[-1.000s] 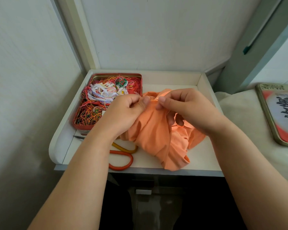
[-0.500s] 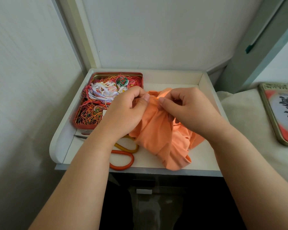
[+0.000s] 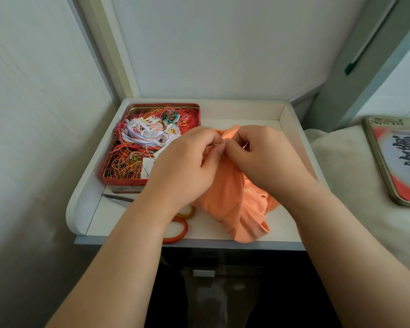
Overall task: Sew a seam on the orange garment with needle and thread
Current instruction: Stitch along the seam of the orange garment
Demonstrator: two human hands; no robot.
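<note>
Head view: an orange garment (image 3: 232, 204) is bunched on a white table (image 3: 258, 110), its top fold pinched between the left hand (image 3: 187, 166) and the right hand (image 3: 263, 157), whose fingers are curled tight on the cloth. A thin glint by the right thumb may be the needle; this cannot be told. A tin of tangled thread (image 3: 149, 143) and scissors (image 3: 178, 227) lie just beside. A stitch appears to be in hand; next, the needle would need drawing through gently.
</note>
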